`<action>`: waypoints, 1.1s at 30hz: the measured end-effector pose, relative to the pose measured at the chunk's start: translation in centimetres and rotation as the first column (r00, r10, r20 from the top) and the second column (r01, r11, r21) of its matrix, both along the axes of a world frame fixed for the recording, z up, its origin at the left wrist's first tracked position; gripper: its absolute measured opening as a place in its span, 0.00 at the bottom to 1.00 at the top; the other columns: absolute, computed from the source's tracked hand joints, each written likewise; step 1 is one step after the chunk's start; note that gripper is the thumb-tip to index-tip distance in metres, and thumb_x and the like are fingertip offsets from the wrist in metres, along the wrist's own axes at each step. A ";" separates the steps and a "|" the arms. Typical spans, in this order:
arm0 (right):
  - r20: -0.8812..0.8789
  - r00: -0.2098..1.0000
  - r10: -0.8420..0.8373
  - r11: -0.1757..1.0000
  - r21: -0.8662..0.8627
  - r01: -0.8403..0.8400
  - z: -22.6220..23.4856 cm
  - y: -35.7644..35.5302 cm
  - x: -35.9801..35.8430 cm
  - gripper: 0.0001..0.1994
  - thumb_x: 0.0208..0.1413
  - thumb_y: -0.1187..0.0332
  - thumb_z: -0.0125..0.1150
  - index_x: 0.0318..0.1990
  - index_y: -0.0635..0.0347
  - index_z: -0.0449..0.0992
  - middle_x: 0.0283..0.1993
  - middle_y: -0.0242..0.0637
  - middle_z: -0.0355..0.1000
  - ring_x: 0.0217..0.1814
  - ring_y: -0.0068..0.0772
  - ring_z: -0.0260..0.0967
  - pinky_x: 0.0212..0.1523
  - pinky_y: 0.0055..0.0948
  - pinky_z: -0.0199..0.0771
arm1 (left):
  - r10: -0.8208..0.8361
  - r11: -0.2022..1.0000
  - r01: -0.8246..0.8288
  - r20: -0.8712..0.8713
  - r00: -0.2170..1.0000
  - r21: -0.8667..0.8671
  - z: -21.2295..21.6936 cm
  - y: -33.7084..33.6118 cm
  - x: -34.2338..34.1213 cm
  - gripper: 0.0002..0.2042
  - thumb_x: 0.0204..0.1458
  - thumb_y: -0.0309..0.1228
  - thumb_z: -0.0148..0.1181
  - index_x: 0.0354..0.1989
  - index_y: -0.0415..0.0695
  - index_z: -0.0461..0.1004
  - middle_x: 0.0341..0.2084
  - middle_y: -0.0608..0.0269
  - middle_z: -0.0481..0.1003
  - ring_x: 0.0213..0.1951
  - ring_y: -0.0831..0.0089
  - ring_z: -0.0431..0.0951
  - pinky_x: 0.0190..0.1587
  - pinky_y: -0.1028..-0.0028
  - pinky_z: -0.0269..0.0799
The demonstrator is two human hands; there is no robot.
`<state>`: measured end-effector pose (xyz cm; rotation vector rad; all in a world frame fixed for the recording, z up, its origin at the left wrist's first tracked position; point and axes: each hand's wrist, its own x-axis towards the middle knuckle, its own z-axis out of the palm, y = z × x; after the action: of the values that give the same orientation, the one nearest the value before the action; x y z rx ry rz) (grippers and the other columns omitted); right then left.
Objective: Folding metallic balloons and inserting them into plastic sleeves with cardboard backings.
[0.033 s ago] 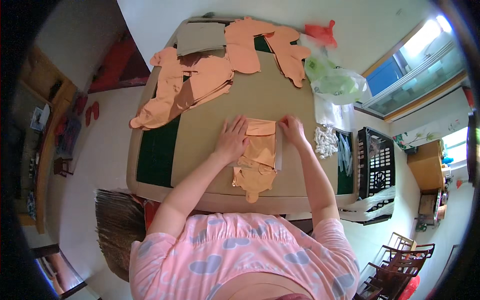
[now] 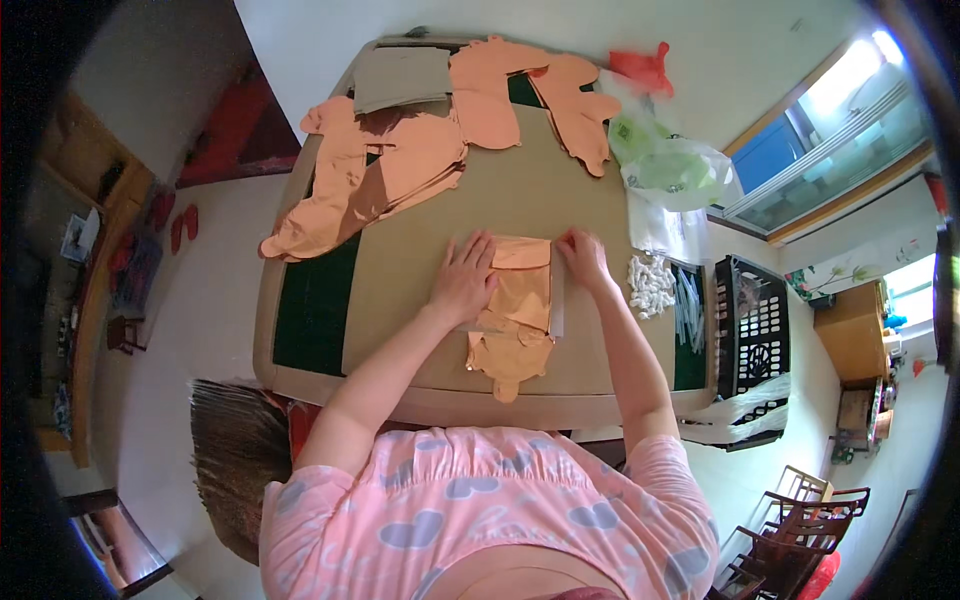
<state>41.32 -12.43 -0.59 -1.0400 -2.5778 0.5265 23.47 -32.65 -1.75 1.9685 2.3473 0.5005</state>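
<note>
A copper-coloured foil balloon [image 2: 520,300] lies flat on the cardboard-covered table in front of me. Its upper part is folded into a narrow rectangle, and the rounded, lobed end points toward me. A thin greyish sheet shows from under its right edge. My left hand [image 2: 464,278] rests flat with fingers stretched out, its fingertips on the balloon's left edge. On the other side, my right hand [image 2: 586,260] has its fingers bent and drawn together at the balloon's upper right edge; the fingertips are small and partly hidden.
More flat foil balloons [image 2: 420,160] and a stack of grey sheets [image 2: 402,78] lie at the far side. To the right are clear plastic bags [image 2: 675,175], a pile of small white pieces [image 2: 651,285], thin translucent strips [image 2: 689,310] and a black crate [image 2: 750,330].
</note>
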 end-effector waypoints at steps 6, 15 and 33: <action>-0.052 0.997 -0.056 0.993 0.100 0.061 0.3 0.4 -2.3 0.10 0.55 0.67 0.58 0.42 0.60 0.75 0.45 0.46 0.74 0.44 0.53 0.72 0.42 0.45 0.73 | 0.057 0.997 -0.059 -0.048 0.997 -0.042 0.6 1.6 -0.4 0.29 0.63 0.44 0.42 0.69 0.41 0.53 0.69 0.56 0.52 0.71 0.62 0.48 0.71 0.52 0.37; 0.064 0.961 0.270 0.952 0.130 -0.277 1.5 -7.0 0.3 0.20 0.63 0.62 0.48 0.60 0.58 0.68 0.66 0.41 0.62 0.71 0.43 0.54 0.69 0.50 0.50 | 0.080 0.996 -0.080 -0.003 0.997 -0.043 0.7 1.6 -0.3 0.29 0.62 0.45 0.41 0.67 0.39 0.55 0.69 0.58 0.54 0.71 0.65 0.47 0.71 0.51 0.38; -0.185 0.974 -0.133 0.985 0.087 0.151 -0.2 -9.9 2.5 0.10 0.50 0.62 0.62 0.37 0.54 0.72 0.39 0.38 0.70 0.47 0.45 0.67 0.46 0.43 0.62 | 0.074 0.996 -0.075 0.047 0.996 0.041 -0.6 1.8 -0.7 0.28 0.61 0.42 0.44 0.67 0.41 0.54 0.69 0.57 0.53 0.71 0.64 0.49 0.70 0.51 0.41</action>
<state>43.81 -22.36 -0.80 -1.0814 -2.3278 0.4281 22.79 -30.84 -2.40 1.8710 2.4093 0.5982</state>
